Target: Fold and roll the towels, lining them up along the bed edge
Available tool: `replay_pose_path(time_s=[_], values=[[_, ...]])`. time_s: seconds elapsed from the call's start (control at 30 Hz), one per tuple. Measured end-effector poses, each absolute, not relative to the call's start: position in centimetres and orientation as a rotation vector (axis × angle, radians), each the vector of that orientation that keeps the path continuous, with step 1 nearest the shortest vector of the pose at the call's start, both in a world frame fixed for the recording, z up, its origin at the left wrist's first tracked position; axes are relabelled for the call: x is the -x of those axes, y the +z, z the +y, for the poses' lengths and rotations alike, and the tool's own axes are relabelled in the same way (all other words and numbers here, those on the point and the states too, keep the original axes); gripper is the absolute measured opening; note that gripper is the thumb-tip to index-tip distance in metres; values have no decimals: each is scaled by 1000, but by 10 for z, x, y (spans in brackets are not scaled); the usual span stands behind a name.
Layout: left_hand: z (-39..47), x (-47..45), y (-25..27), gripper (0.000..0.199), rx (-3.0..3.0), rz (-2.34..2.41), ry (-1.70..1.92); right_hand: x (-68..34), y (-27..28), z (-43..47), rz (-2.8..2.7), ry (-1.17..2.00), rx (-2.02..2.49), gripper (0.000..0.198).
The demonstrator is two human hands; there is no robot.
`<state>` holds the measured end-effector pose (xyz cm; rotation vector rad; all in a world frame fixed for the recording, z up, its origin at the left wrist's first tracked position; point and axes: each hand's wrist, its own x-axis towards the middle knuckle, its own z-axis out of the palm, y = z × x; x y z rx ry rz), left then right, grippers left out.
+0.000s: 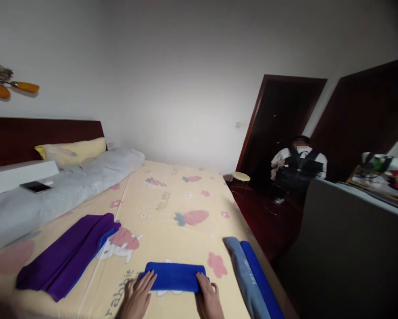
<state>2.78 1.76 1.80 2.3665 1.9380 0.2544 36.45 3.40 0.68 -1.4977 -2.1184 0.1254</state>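
A small folded blue cloth (175, 276) lies on the yellow printed bedsheet (172, 199) near the bed's front edge. My left hand (137, 297) rests flat with its fingertips on the cloth's left end. My right hand (208, 300) presses its fingers on the right end. Neither hand grips it. A purple cloth over a blue one (69, 254) lies spread out to the left. Two rolled cloths, one grey-blue (243, 274) and one bright blue (261, 283), lie along the bed's right edge.
A grey duvet (52, 190), a yellow pillow (72, 151), a white box (19, 175) and a phone (35, 186) sit by the dark headboard. A person (298, 166) sits by the doorway near a stool (240, 177). A grey cabinet (351, 239) stands at right.
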Motion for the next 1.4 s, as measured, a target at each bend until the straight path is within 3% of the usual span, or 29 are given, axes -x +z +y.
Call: replay_pose_path(time_s=[0.33,0.57,0.67,0.8,1.03,1.3,1.4], values=[[20,-34,53,41,-2262,1954,226,-356,50,30,-2139,371,1816,38],[42,-66,40,53,-2177,2210,138,-328,19,55,-2004,88,1809,56],[45,-88,24,61,-2361,2043,249,-308,7,58,-2104,46,1567,55],[41,-88,15,56,-2598,1799,459,-307,8,48,-2226,47,1351,55],[35,-29,25,63,-2444,1837,284,-360,21,51,-2282,292,1507,60],[53,-32,68,70,-2234,1732,15,-354,71,67,-2270,620,1577,56],[57,-28,78,61,-2231,1747,28,-357,98,69,-2262,633,1581,47]])
